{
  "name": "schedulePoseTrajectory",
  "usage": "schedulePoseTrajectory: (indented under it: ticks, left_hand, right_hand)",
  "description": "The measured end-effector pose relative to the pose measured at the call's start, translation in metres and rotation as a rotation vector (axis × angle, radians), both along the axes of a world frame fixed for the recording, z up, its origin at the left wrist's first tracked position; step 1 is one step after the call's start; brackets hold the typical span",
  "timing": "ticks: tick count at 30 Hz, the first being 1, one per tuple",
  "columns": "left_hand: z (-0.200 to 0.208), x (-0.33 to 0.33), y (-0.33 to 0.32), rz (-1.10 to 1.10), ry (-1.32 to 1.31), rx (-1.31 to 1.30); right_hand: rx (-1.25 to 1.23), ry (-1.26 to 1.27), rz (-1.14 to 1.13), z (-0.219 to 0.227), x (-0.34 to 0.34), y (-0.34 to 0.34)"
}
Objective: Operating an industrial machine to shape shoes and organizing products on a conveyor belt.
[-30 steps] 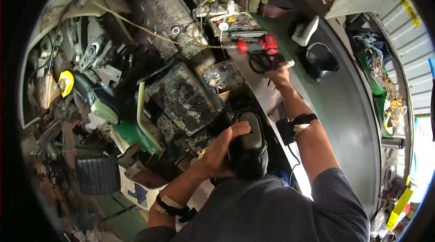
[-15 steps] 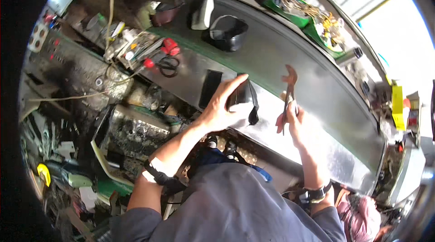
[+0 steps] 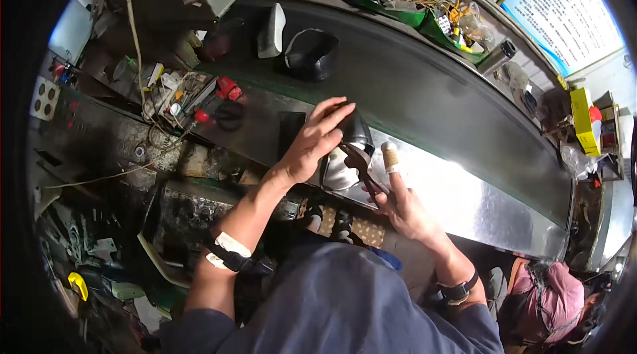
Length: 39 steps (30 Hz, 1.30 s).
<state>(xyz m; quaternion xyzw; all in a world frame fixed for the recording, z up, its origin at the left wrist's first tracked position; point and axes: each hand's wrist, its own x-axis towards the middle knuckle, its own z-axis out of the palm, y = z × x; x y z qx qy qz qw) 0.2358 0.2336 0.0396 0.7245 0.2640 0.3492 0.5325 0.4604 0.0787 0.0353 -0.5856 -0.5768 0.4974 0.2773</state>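
My left hand (image 3: 310,145) is closed around a black, shiny, rounded piece (image 3: 358,132) that looks like a shoe upper; a pale, glossy area shows along its near side. Gripped in my right hand (image 3: 408,213) are dark metal pincers (image 3: 360,159), their jaws against the piece's edge beside my left fingertips. Whether the jaws have bitten on the edge cannot be made out. Tan tape wraps my right index finger, which sticks out straight. Left of my left hand, a flat black rectangle (image 3: 290,134) lies on the metal bench (image 3: 464,201).
Farther back stand a white wedge-like block (image 3: 271,30) and a black hollow piece (image 3: 313,54). Scissors (image 3: 229,115) and a cluttered tray of tools (image 3: 189,92) lie left. Green bins (image 3: 405,17) line the back edge. A person in pink (image 3: 547,301) is at lower right.
My right hand has come leftward, bringing the pincers from upright in the air to the black piece's edge. The left hand has turned with the piece. The whole view has shifted.
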Motion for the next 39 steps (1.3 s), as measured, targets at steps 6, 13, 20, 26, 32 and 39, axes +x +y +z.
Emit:
schedulePoseTrajectory:
  ticks: [6, 13, 20, 26, 32, 39]
  left_hand:
    - [-0.007, -0.005, -0.006, 0.067, -0.069, -0.021]
    - [-0.008, 0.003, -0.012, -0.020, -0.213, -0.151]
    - [-0.005, 0.034, 0.023, -0.287, -0.097, -0.340]
    - [0.000, 0.037, 0.018, -0.342, -0.177, -0.560]
    - [-0.006, 0.040, 0.018, -0.416, -0.193, -0.554]
    - [-0.016, 0.029, 0.023, -0.320, -0.222, -0.543]
  right_hand:
    - [0.027, 0.024, 0.002, 0.001, -0.001, 0.007]
    - [0.219, -0.430, 0.167, 0.039, 0.005, -0.003]
    - [0.001, -0.357, 0.198, 0.073, 0.002, -0.003]
    - [0.071, -0.431, 0.164, 0.042, -0.001, -0.016]
    - [0.402, -0.496, 0.206, -0.013, 0.021, -0.013]
    - [0.398, -0.459, 0.375, 0.026, 0.026, 0.008]
